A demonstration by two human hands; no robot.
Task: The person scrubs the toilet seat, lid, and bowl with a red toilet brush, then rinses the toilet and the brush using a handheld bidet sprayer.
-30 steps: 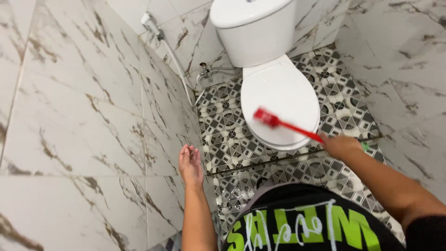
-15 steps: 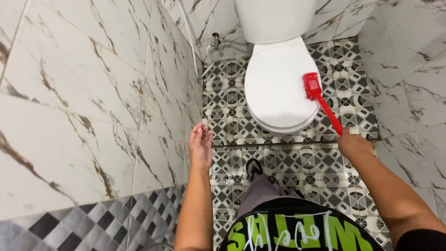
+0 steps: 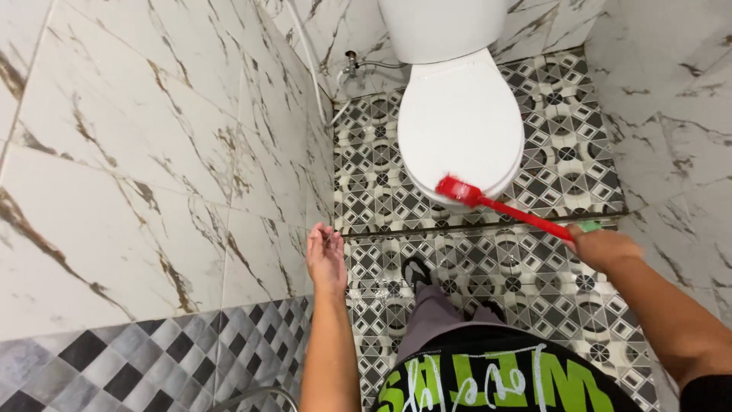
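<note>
The long-handled red plastic brush [image 3: 499, 204] lies clenched in the right hand [image 3: 604, 248], its bristle head pressed to the front rim of the closed white toilet [image 3: 460, 122], while the open, empty left hand [image 3: 326, 258] braces beside the marble-tiled wall [image 3: 152, 191].

right hand [image 3: 602, 246] gripping red brush [image 3: 503, 206] against white toilet lid [image 3: 460, 122], left hand [image 3: 326, 255] flat on marble wall [image 3: 152, 175]

Brush [image 3: 499, 204] before toilet [image 3: 460, 122], right of wall [image 3: 152, 175]
</note>
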